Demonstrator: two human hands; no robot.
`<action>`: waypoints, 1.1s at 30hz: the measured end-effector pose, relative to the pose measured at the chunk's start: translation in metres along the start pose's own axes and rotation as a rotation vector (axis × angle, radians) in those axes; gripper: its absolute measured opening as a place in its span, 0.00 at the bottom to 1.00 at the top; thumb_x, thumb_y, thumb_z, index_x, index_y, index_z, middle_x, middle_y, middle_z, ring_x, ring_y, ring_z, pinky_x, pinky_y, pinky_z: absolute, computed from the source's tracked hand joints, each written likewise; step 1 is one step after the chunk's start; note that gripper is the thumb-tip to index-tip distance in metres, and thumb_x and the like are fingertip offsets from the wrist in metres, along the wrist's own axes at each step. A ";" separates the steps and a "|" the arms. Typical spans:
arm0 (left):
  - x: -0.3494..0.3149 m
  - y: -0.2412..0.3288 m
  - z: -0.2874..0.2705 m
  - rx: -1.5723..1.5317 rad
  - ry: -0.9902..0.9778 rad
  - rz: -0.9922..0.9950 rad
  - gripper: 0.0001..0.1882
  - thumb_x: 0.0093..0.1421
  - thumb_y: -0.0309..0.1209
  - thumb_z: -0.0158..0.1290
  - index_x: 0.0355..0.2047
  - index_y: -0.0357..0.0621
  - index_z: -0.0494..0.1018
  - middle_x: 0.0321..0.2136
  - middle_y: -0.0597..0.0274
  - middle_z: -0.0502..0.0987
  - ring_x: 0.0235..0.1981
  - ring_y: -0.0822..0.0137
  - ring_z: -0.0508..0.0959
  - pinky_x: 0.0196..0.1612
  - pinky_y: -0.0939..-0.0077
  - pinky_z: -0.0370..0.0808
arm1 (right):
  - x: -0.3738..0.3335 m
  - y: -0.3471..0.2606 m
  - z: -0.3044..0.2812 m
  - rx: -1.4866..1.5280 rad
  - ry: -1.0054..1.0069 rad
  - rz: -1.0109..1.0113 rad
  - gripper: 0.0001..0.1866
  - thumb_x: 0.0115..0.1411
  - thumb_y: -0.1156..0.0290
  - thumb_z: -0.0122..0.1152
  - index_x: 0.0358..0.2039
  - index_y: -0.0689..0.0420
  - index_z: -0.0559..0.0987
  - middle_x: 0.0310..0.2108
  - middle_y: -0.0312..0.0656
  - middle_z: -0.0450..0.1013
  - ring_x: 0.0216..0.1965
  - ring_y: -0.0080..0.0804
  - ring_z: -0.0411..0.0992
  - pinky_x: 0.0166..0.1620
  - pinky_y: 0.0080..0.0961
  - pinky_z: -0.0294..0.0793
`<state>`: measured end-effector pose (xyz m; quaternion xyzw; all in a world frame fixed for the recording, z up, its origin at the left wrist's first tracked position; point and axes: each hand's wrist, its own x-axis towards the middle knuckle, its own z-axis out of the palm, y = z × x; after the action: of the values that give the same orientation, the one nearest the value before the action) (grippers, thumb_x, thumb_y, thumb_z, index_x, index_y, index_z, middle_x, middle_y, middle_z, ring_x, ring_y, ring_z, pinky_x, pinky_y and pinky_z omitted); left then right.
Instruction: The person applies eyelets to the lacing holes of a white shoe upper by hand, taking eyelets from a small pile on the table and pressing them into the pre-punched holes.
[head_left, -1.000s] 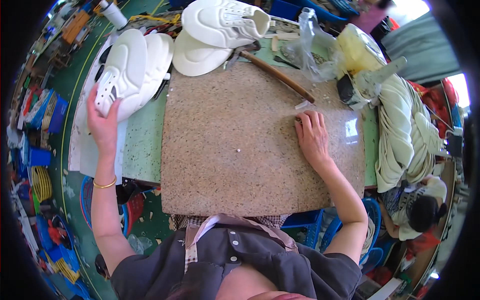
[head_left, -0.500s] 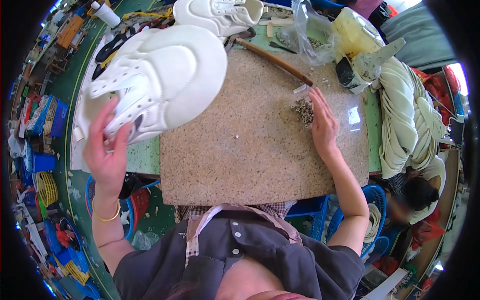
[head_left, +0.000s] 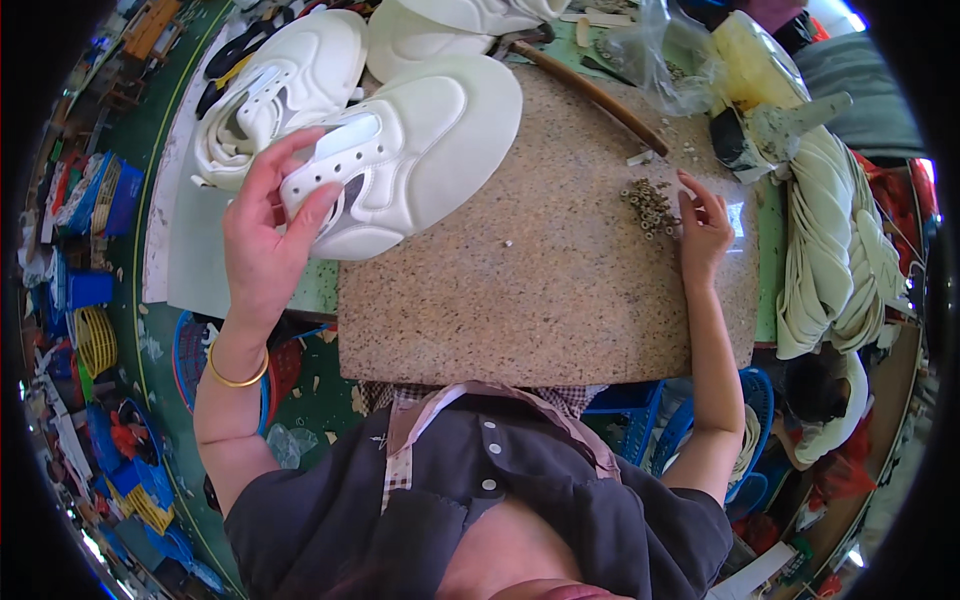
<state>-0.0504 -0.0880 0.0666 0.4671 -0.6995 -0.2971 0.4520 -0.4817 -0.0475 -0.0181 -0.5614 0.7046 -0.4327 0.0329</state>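
Observation:
My left hand [head_left: 270, 225] is closed on a white shoe upper [head_left: 425, 150], pinching it near the eyelet holes between thumb and fingers. The upper is lifted over the left part of the stone slab [head_left: 520, 310]. On the slab's right side my right hand [head_left: 706, 225] rests beside a small pile of metal eyelets [head_left: 648, 206]. Its fingers are bent and apart, with nothing visible in them. Behind my left hand lie more white shoe uppers [head_left: 315, 55], partly covered by the held one.
A hammer [head_left: 590, 90] with a wooden handle lies across the slab's far edge. Beyond it are a clear plastic bag [head_left: 660, 50] and a yellowed container [head_left: 760, 65]. Twisted pale fabric [head_left: 825, 240] hangs at the right, where another person [head_left: 825, 395] sits low. Blue baskets [head_left: 750, 400] stand below.
The held upper has moved right over the slab, uncovering other uppers behind it. My right hand has shifted from the eyelet pile's edge slightly right, its straight fingers now bent.

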 end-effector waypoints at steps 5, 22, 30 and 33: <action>0.010 0.004 0.003 -0.189 -0.038 -0.123 0.22 0.57 0.26 0.58 0.52 0.40 0.68 0.31 0.68 0.75 0.33 0.81 0.73 0.34 0.88 0.70 | -0.005 -0.034 0.011 0.020 -0.026 -0.423 0.17 0.51 0.87 0.56 0.39 0.53 0.82 0.43 0.34 0.78 0.37 0.25 0.74 0.36 0.19 0.74; 0.010 0.019 0.072 0.137 -1.011 -0.040 0.15 0.60 0.30 0.51 0.42 0.28 0.71 0.33 0.48 0.78 0.35 0.62 0.76 0.42 0.71 0.72 | -0.051 -0.012 -0.052 -0.027 -0.249 0.208 0.08 0.52 0.76 0.65 0.35 0.58 0.81 0.32 0.38 0.77 0.31 0.25 0.75 0.32 0.21 0.73; -0.006 0.030 0.100 -0.059 -1.026 -0.405 0.21 0.56 0.32 0.56 0.45 0.30 0.70 0.38 0.48 0.77 0.40 0.62 0.77 0.46 0.71 0.72 | -0.076 -0.031 -0.041 0.345 -0.141 0.380 0.07 0.54 0.79 0.63 0.35 0.59 0.81 0.36 0.38 0.77 0.34 0.25 0.76 0.34 0.21 0.76; -0.010 0.025 0.096 -0.011 -1.018 -0.359 0.24 0.55 0.32 0.57 0.48 0.29 0.69 0.40 0.48 0.77 0.42 0.63 0.77 0.48 0.72 0.71 | -0.073 -0.050 -0.033 0.104 -0.160 0.152 0.09 0.54 0.80 0.62 0.37 0.59 0.80 0.35 0.40 0.77 0.36 0.25 0.76 0.35 0.21 0.78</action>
<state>-0.1459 -0.0695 0.0438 0.3738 -0.7378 -0.5621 0.0002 -0.4344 0.0314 0.0023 -0.5366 0.7169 -0.4187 0.1509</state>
